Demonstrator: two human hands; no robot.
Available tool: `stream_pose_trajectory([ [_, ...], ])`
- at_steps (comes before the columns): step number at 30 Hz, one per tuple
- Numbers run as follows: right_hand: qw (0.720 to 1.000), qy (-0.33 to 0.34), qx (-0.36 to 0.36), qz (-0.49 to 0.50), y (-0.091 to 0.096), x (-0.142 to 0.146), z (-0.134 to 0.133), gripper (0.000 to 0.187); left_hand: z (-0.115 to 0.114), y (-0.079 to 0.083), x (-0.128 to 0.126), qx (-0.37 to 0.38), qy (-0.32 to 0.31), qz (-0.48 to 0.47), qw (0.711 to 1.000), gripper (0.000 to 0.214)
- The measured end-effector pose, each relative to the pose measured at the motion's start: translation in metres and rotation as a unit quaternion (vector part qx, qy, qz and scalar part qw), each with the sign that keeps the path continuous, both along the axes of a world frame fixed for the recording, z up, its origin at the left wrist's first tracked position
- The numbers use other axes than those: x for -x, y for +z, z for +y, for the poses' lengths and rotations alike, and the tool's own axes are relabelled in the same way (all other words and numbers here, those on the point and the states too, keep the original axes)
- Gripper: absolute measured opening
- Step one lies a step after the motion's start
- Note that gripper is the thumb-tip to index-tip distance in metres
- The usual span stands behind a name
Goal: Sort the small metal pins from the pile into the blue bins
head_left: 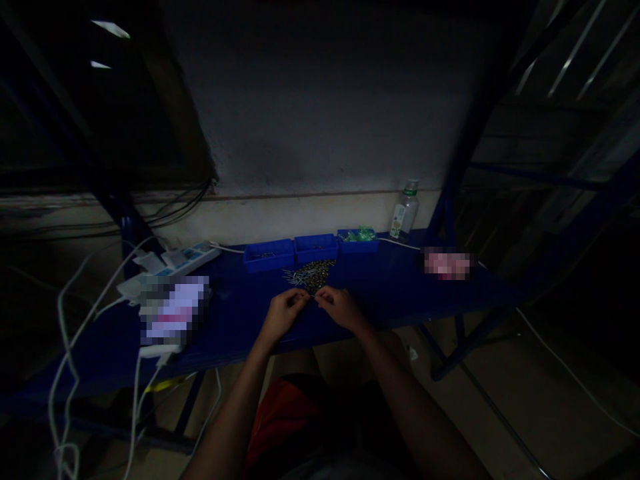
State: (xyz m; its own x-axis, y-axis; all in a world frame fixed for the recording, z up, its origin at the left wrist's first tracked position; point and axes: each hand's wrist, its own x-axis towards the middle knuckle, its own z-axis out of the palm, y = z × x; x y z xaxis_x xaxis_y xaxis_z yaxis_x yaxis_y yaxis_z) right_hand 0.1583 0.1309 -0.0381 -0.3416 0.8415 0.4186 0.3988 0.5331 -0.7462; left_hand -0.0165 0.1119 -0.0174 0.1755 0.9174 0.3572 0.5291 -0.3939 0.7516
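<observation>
Two hands: the left hand (283,312) and the right hand (340,308) sit close together on the blue table (400,290), with their fingertips almost meeting.
Grip: both hands have their fingers curled in and pinched shut. It is too dark to tell if a piece is between them.
Step in hand: it looks like picking little bits from the near edge of the pile of small metal pieces (314,272).
Where the pile is: on the table, just past the fingertips and near the middle blue tray (316,247).
Next move calls for: I think a soft, careful pinch, as the tiny pieces could scatter.
Shapes and feel: the pieces look thin, shiny and hard. The tray is boxy plastic. The table is flat and smooth. The plastic bottle (404,217) is round and see-through.
</observation>
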Motion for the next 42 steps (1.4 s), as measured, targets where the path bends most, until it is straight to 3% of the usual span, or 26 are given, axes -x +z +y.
stream_pose_trajectory([
  [7,0.999,0.016,-0.027,-0.043,0.0000,0.0019,-0.0019,0.013,0.0022,-0.0021,-0.0003,0.003,-0.050,0.000,0.999,0.023],
  [14,1.000,-0.002,-0.003,-0.007,0.0011,0.0008,-0.0002,0.015,0.0007,0.0000,-0.0014,-0.004,-0.025,-0.056,0.998,0.018],
  [22,1.000,0.003,-0.008,-0.009,0.0032,0.0000,-0.0032,0.017,0.0037,-0.0027,0.0010,-0.008,-0.016,0.027,0.999,0.029],
  [35,1.000,-0.008,-0.008,-0.007,0.0029,0.0004,-0.0007,0.015,0.0061,-0.0059,0.0026,0.008,0.008,0.024,1.000,0.030],
  [42,0.996,0.025,-0.032,-0.083,0.0022,0.0021,-0.0029,0.008,0.0029,-0.0017,0.0021,0.006,-0.008,0.002,1.000,0.029],
])
